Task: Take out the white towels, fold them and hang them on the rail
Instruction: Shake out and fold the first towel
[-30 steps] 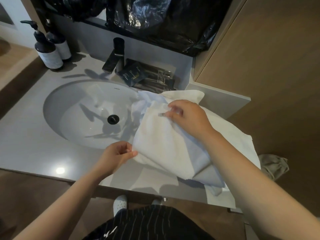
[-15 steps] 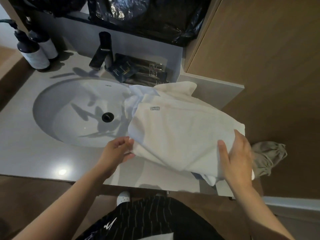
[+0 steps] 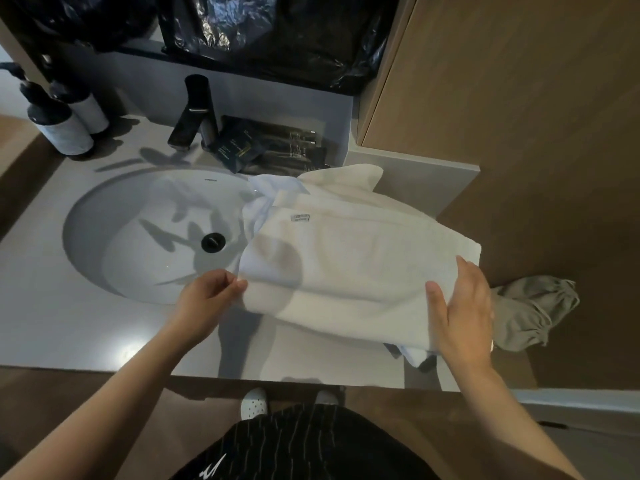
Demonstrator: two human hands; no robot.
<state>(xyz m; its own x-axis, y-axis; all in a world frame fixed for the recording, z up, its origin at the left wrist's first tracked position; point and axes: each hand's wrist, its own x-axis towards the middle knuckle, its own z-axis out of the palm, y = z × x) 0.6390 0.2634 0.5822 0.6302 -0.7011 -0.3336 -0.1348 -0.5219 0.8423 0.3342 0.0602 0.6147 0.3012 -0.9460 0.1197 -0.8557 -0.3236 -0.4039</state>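
Note:
A white towel (image 3: 360, 268) lies folded over on the right part of the grey counter (image 3: 52, 327), its left edge hanging over the sink rim; a small label shows near its top. Under it a second white cloth (image 3: 266, 188) pokes out at the top left and bottom right. My left hand (image 3: 207, 299) pinches the towel's lower left corner. My right hand (image 3: 460, 306) rests flat on the towel's right end, fingers wrapped over its edge. No rail is in view.
A round white sink (image 3: 145, 237) with a black drain sits left of the towel. Behind it stand a black tap (image 3: 194, 112), dark sachets (image 3: 270, 143) and two pump bottles (image 3: 65, 123). Black plastic bags (image 3: 270, 32) hang above. A grey cloth (image 3: 530, 313) hangs off the counter's right end by the wooden wall.
My right hand left the towel's top, swept across to its right end and now presses there. The left hand kept its pinch on the corner. The camera view shifted slightly.

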